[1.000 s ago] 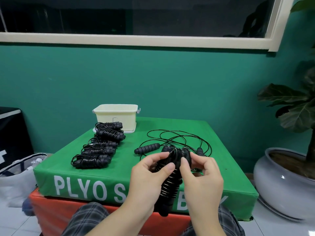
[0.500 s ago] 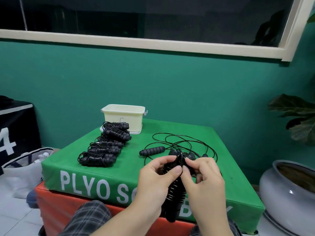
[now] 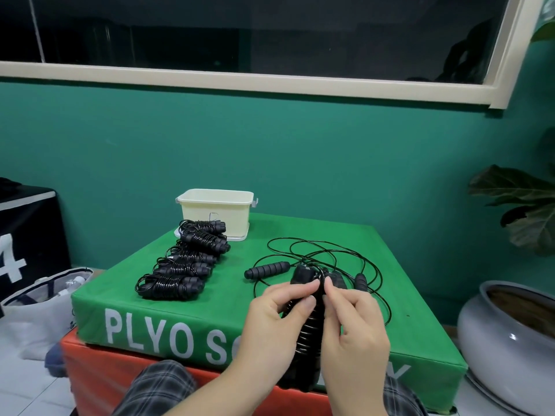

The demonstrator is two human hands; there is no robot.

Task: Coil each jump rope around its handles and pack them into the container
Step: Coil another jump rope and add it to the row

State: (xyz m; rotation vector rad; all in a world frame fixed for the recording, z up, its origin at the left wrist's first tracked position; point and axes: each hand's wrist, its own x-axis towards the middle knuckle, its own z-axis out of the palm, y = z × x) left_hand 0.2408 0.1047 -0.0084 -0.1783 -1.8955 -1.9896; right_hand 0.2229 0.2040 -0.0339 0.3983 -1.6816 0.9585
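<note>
I hold a black jump rope (image 3: pixel 310 331), its cord coiled round the paired handles, upright over the front edge of the green box (image 3: pixel 120 295). My left hand (image 3: pixel 276 316) grips the handles near the top. My right hand (image 3: pixel 354 319) pinches the cord end at the top of the coil. An uncoiled rope (image 3: pixel 315 256) lies loose on the box behind my hands, one handle (image 3: pixel 266 269) to the left. Several coiled ropes (image 3: pixel 183 265) lie in a row on the left. The cream container (image 3: pixel 217 211) stands at the back.
The green plyo box sits on an orange one (image 3: pixel 90 373). A grey plant pot (image 3: pixel 507 340) stands at the right, a white bag (image 3: pixel 36 307) and a black box (image 3: pixel 27 229) at the left. My checked trouser knees (image 3: pixel 156 388) are below.
The view has tilted and shifted slightly. My hands stay on the coiled rope, with the fingers working closer together at its top end.
</note>
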